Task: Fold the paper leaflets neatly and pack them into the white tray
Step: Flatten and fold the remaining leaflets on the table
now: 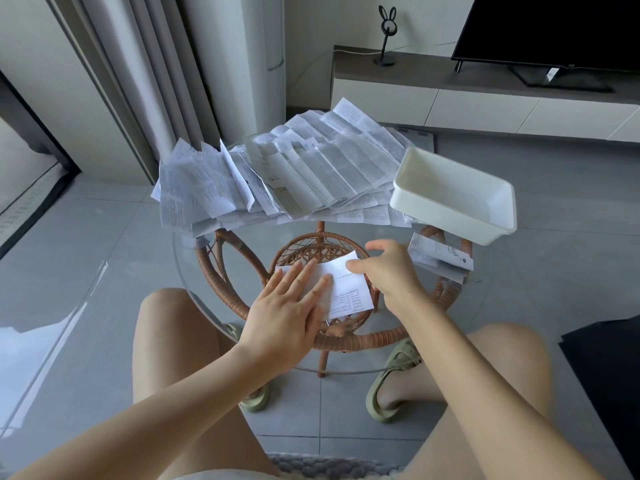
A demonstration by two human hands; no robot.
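A partly folded white leaflet (348, 289) lies on the round glass table (194, 271) in front of me. My left hand (287, 306) presses flat on its left half, fingers straight. My right hand (388, 271) rests on its right edge, with the fingers spread and the fingertip touching the fold. Several unfolded leaflets (277, 174) are heaped across the far side of the table. The white tray (453, 195) stands at the right rim, and nothing shows inside it. Folded leaflets (440, 256) lie just in front of the tray.
The glass top sits on a wicker frame (322, 251). My knees and green sandals (391, 386) are under the near edge. A TV console (485, 95), a curtain (138, 81) and grey floor tiles surround the table.
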